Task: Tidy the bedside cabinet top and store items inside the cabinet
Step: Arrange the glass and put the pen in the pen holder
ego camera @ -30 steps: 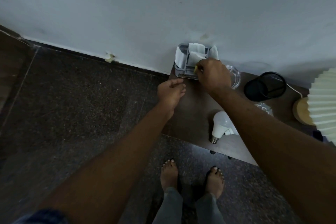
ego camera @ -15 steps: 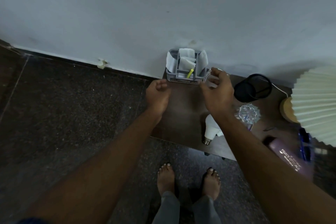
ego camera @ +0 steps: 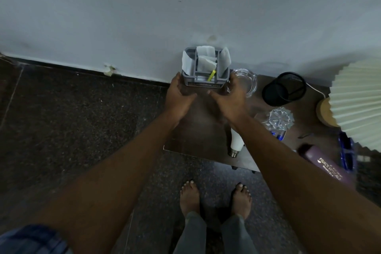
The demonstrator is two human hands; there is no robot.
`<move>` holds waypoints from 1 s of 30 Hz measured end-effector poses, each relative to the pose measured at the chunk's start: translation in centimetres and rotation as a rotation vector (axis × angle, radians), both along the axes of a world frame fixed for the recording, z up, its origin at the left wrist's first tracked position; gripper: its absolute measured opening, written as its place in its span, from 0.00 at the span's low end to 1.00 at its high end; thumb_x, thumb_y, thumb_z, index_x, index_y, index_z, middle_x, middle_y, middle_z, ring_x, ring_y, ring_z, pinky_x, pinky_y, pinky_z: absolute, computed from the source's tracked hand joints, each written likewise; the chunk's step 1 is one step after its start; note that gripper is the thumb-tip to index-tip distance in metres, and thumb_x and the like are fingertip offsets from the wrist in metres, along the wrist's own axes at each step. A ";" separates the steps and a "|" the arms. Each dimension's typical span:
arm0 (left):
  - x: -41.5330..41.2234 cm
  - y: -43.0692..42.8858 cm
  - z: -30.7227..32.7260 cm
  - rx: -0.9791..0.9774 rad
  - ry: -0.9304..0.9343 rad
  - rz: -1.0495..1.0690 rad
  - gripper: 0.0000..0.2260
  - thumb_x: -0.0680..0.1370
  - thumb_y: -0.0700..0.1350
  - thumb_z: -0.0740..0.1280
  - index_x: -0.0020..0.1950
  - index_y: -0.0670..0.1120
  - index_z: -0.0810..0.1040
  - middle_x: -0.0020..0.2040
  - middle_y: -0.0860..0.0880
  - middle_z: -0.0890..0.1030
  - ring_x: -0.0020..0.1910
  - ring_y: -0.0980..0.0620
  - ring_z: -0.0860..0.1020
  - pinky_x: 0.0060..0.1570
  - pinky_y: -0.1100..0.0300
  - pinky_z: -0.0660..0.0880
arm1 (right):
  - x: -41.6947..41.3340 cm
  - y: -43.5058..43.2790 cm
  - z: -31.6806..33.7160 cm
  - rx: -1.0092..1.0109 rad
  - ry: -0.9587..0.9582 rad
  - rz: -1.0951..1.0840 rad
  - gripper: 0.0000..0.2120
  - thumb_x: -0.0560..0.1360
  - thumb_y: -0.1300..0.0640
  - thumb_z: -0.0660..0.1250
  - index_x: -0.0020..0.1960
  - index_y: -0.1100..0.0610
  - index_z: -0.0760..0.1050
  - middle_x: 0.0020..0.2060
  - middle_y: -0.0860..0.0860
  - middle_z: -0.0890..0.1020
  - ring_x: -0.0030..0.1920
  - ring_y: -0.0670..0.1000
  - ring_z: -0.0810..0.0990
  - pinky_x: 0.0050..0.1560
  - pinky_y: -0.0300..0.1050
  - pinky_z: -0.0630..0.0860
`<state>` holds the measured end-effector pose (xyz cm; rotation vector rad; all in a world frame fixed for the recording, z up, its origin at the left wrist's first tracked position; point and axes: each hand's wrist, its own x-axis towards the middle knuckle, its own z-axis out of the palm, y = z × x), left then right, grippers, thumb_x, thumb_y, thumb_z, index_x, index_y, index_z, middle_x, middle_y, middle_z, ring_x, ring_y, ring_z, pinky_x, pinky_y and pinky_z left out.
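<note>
matt grey plastic organiser; glossy glass ashtray

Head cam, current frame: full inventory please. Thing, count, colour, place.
organizer: 1, grey, back left corner of cabinet top, against wall
papers: several, white, standing in organizer
marker: 1, yellow, in organizer
glass dish: 1, clear, right of organizer
mesh cup: 1, black, right of dish
crystal piece: 1, clear, mid cabinet top
bulb: 1, white, front edge
case: 1, purple, front right
glasses: 1, blue, beside case
lamp: 1, cream pleated shade, wooden base, far right
cabinet top: 1, dark brown
left hand: at organizer's left side
right hand: at organizer's right side
feet: 2, bare, on floor
</note>
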<state>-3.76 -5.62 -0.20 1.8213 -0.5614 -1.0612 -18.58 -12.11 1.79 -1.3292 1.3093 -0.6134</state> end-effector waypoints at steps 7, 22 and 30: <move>0.0 0.1 0.2 -0.008 0.006 0.001 0.31 0.71 0.28 0.71 0.74 0.40 0.70 0.66 0.44 0.80 0.64 0.51 0.80 0.65 0.52 0.77 | 0.0 0.4 -0.9 0.076 -0.032 -0.014 0.33 0.66 0.58 0.80 0.69 0.54 0.71 0.59 0.47 0.83 0.60 0.45 0.82 0.65 0.51 0.78; -0.5 0.9 0.6 0.075 0.020 0.066 0.30 0.73 0.32 0.73 0.74 0.41 0.71 0.68 0.47 0.79 0.65 0.52 0.79 0.65 0.55 0.76 | -0.7 1.5 -0.1 0.108 -0.041 -0.037 0.33 0.70 0.62 0.78 0.71 0.54 0.70 0.61 0.45 0.81 0.61 0.41 0.80 0.66 0.48 0.77; -4.6 2.9 1.2 0.218 0.041 0.205 0.18 0.74 0.37 0.71 0.63 0.47 0.78 0.55 0.47 0.83 0.55 0.46 0.82 0.59 0.42 0.80 | -3.4 2.9 2.2 0.004 0.059 0.019 0.32 0.74 0.61 0.76 0.74 0.57 0.68 0.59 0.37 0.74 0.54 0.28 0.73 0.56 0.22 0.70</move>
